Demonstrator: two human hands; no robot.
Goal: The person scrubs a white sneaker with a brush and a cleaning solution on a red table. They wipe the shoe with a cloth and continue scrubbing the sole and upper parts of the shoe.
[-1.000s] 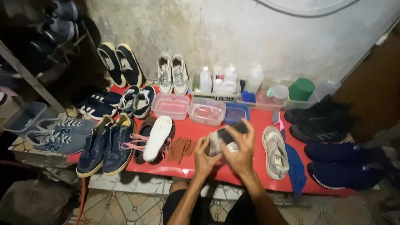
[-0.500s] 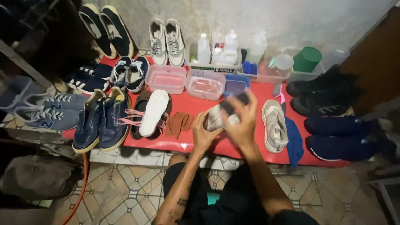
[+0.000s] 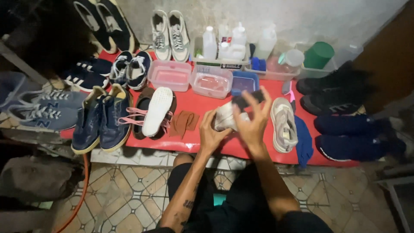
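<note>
The red table (image 3: 202, 142) before me carries many shoes in rows, so each pair stays together and I can reach them. At the far side stand clear plastic tubs (image 3: 212, 80) and white bottles (image 3: 224, 43), close to the wall so the middle stays free for work. At the right lies a grey shoe (image 3: 283, 125) on its side, beside a blue cloth (image 3: 304, 142). Over the near middle, my left hand (image 3: 211, 131) closes around its mate, a pale shoe (image 3: 226, 117), to keep it steady. My right hand (image 3: 252, 121) presses a dark brush (image 3: 246, 100) on it, fingers spread wide.
</note>
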